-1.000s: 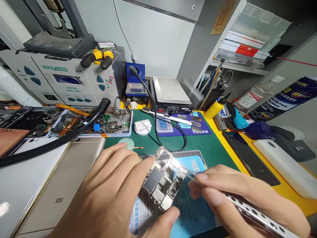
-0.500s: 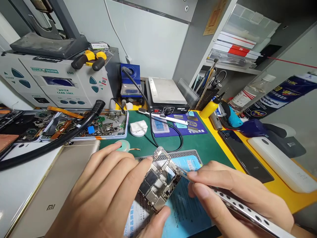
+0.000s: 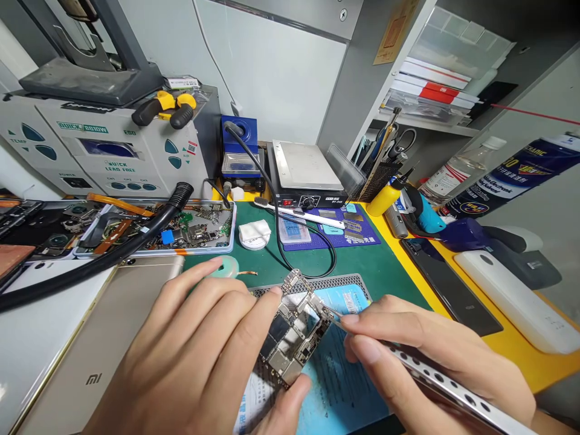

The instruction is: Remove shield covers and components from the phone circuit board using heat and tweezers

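Left hand [image 3: 199, 350]: grips board [image 3: 278, 330]
Right hand [image 3: 408, 347]: pinches tweezers [image 3: 453, 388] at board
Table [image 3: 539, 376]: yellow, green mat [image 3: 387, 263] atop
Wall [image 3: 285, 78]: white, shelf [image 3: 457, 128] to right

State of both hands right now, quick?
Left hand: closed, holding the circuit board between thumb and fingers.
Right hand: closed, holding the metal tweezers, tips at the circuit board.

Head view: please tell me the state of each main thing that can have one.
Left hand: closed on circuit board
Circuit board: held tilted
Right hand: closed on tweezers
Tweezers: tips at board's edge
Heating plate: display lit red
Parts tray: uncovered, holding parts
Clear bottle: capped
Toothbrush: lying down
Black phone: lying flat
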Demonstrator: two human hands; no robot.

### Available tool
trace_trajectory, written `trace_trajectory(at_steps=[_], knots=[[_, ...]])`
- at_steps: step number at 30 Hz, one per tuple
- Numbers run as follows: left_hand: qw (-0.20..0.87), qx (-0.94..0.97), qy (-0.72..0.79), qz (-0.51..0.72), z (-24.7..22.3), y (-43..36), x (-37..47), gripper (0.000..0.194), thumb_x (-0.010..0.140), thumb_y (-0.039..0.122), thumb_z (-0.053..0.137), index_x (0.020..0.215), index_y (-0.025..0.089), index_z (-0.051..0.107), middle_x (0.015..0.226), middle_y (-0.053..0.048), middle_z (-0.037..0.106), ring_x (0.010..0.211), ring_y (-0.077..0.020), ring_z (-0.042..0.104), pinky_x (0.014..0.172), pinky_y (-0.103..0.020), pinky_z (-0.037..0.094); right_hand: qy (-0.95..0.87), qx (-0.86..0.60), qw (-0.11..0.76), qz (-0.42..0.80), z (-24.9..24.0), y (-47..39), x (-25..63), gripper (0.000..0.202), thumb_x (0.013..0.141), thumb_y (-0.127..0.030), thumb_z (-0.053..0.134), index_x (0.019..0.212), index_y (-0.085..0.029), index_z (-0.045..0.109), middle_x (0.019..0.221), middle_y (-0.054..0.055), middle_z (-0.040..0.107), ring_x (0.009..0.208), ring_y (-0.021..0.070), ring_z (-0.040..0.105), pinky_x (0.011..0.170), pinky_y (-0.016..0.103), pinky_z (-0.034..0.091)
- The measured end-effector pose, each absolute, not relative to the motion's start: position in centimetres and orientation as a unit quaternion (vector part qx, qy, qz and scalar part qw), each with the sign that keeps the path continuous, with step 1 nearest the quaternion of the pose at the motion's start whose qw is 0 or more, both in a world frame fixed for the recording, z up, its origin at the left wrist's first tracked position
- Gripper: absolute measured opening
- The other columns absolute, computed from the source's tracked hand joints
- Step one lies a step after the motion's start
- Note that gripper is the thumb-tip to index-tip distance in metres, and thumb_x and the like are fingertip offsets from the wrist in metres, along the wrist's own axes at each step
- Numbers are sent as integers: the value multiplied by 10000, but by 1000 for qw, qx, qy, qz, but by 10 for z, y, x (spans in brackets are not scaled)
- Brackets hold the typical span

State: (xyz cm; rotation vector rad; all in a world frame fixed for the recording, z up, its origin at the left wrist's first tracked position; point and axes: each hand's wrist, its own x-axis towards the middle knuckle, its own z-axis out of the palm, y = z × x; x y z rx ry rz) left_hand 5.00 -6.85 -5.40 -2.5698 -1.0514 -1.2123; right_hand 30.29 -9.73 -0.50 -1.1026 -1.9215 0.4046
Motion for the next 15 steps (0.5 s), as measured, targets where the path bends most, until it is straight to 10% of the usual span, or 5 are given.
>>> trace_trajectory(at_steps=[15], knots=[[37,-836,-354,-418,-55,-69,50,456,878,321,800,1289,141,719,1093,-98,731,1094,-288,662,1192,-564,499,-784,-440,406,163,-2,-101,309,415,918,39,762,1232,-226,815,917,11,840,729,117,802,686,159,651]])
